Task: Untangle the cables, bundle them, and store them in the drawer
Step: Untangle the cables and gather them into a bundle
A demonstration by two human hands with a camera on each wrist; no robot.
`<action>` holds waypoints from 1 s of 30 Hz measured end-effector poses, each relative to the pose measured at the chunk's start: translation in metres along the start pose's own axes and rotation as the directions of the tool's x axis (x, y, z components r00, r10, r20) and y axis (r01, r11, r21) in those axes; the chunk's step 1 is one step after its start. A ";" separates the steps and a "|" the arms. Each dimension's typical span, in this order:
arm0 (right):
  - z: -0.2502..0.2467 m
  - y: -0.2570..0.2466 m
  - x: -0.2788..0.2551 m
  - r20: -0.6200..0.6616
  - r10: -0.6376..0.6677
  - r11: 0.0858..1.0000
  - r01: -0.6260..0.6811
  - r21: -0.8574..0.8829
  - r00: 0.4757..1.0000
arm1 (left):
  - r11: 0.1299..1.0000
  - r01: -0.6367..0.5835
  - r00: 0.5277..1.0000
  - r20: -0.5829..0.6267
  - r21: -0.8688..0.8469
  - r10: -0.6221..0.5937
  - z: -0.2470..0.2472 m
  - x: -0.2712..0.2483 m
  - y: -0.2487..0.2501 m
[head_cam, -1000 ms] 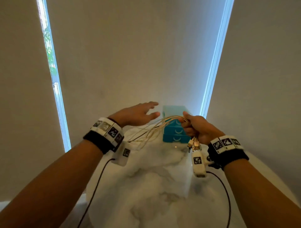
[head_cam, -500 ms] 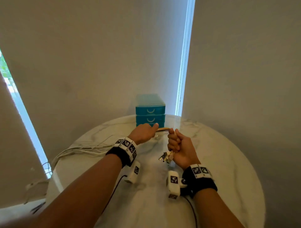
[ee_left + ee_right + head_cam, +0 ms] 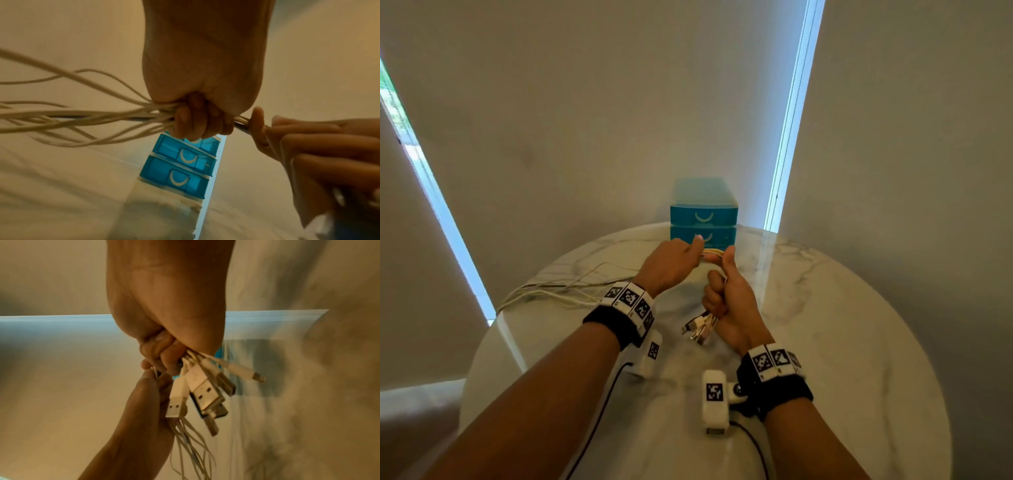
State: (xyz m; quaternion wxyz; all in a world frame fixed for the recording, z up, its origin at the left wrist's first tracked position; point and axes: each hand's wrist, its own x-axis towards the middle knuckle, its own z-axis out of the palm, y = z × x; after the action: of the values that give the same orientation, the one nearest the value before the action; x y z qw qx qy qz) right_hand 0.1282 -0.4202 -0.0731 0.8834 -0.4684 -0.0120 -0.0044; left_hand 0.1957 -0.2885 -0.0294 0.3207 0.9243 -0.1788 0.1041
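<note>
Both fists now nearer together, left hand and right hand fingers curled round cables

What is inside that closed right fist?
The right hand grips a bunch of thin white cables; their white and metal USB plugs stick out below it. The stretch inside the fist is covered by the fingers.

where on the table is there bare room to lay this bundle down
Bare marble lies right of the right hand out to the table rim. Crowded: loose cables trail off the left edge; drawer unit sits at the far edge.
</note>
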 end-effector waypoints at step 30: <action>0.004 0.001 -0.030 -0.272 -0.152 0.951 0.066 -0.302 0.950 | 0.986 -0.111 0.981 0.142 -0.128 0.129 -0.032 -0.026 0.050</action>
State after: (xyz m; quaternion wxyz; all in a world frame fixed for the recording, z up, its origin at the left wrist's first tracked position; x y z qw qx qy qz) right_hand 0.0981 -0.4162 -0.0724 0.7958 -0.5852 0.0934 -0.1245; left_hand 0.1495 -0.2978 0.0148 0.3541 0.8962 -0.2639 0.0429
